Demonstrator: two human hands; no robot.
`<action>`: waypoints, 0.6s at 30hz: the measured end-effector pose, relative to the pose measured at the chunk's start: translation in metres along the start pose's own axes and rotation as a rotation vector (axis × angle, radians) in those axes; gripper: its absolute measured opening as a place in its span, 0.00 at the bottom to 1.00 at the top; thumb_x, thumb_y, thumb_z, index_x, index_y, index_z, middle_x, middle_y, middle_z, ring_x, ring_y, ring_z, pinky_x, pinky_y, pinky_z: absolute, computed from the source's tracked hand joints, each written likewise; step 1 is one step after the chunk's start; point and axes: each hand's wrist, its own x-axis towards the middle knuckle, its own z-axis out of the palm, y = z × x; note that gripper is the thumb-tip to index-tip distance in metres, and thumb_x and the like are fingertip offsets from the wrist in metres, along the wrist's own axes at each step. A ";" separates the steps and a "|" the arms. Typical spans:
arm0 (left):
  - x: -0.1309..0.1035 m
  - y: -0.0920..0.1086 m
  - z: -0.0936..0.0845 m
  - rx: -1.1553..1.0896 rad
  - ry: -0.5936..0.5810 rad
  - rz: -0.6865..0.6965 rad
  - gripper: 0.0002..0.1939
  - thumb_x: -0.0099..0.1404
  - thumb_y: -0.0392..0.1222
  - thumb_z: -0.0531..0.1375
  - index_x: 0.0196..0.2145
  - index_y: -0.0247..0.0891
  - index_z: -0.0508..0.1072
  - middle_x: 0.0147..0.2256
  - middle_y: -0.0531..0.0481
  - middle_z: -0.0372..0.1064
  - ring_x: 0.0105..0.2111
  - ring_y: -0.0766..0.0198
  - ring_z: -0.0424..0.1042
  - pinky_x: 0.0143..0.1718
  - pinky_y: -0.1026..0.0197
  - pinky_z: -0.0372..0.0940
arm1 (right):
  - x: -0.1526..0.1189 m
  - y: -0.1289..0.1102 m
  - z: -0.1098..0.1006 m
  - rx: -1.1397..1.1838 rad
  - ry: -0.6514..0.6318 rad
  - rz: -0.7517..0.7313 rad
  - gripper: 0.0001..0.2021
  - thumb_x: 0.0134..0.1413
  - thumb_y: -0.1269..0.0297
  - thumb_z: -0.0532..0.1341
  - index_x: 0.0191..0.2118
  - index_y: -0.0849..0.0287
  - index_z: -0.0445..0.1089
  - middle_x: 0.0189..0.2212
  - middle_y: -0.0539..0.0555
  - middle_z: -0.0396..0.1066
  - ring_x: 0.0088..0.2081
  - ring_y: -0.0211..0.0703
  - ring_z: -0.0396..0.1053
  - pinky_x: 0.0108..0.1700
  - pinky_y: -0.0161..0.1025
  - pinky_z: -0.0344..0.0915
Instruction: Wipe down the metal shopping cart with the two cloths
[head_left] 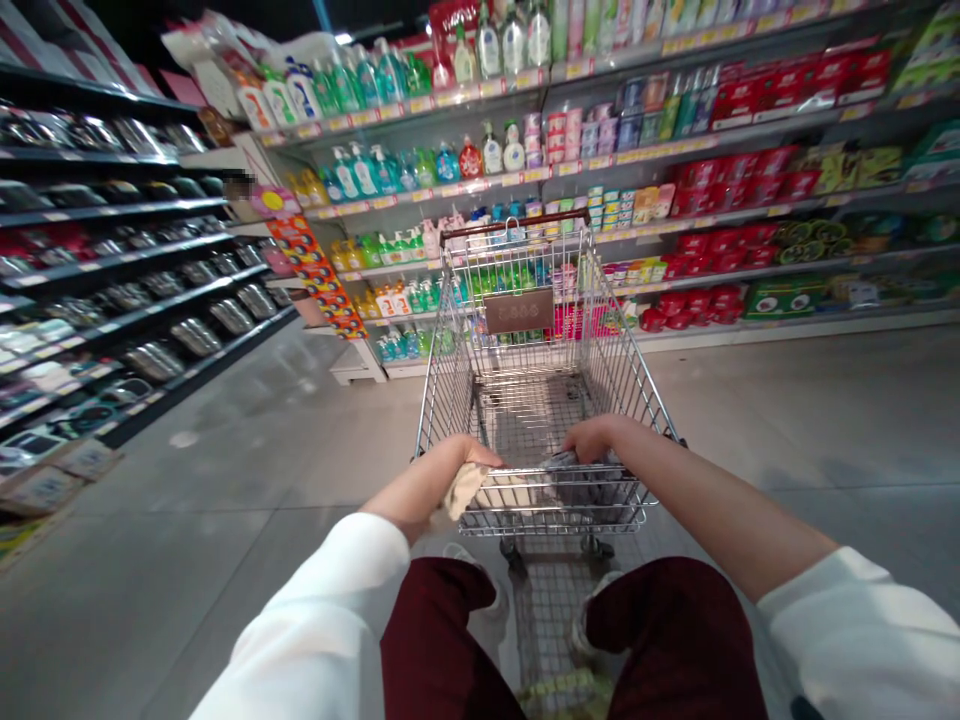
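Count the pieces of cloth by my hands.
2: a beige cloth at your left hand, at the near end of the shopping cart, and a grey cloth below your right hand, inside it. More may be hidden.

L forearm (417, 488) & R forearm (712, 495) bare, reaching fwd, angled inward. L hand (480, 452): wrist bent, fingertips pointing R. R hand (590, 438): wrist bent, fingers curling down. Hands apart, approx. level; grip unclear.
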 end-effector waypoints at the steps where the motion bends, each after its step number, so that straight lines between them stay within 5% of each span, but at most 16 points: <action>1: 0.005 -0.002 -0.002 -0.010 -0.032 -0.040 0.11 0.55 0.45 0.61 0.33 0.36 0.75 0.28 0.48 0.76 0.35 0.56 0.75 0.40 0.54 0.72 | 0.001 0.001 0.000 0.006 0.004 0.002 0.21 0.35 0.72 0.62 0.42 0.59 0.76 0.34 0.51 0.76 0.36 0.45 0.72 0.33 0.36 0.67; 6: 0.000 -0.003 -0.003 -0.083 -0.069 -0.098 0.18 0.59 0.54 0.58 0.37 0.36 0.74 0.31 0.48 0.77 0.36 0.56 0.76 0.41 0.54 0.72 | 0.003 0.005 -0.002 0.036 0.029 -0.004 0.21 0.32 0.71 0.64 0.40 0.60 0.76 0.30 0.50 0.75 0.33 0.44 0.71 0.34 0.37 0.67; 12: -0.021 0.006 0.005 -0.435 -0.072 0.147 0.32 0.56 0.67 0.59 0.46 0.37 0.73 0.40 0.45 0.77 0.38 0.57 0.76 0.42 0.55 0.71 | 0.004 0.009 -0.003 0.104 0.045 -0.020 0.21 0.30 0.72 0.64 0.39 0.58 0.76 0.28 0.49 0.74 0.32 0.43 0.70 0.34 0.37 0.67; 18: 0.006 -0.003 0.003 -0.254 -0.102 -0.177 0.18 0.56 0.54 0.64 0.35 0.34 0.74 0.32 0.44 0.78 0.33 0.54 0.76 0.37 0.53 0.73 | 0.002 0.003 0.004 0.254 -0.106 -0.026 0.23 0.32 0.69 0.66 0.43 0.58 0.75 0.28 0.47 0.74 0.29 0.41 0.71 0.32 0.37 0.69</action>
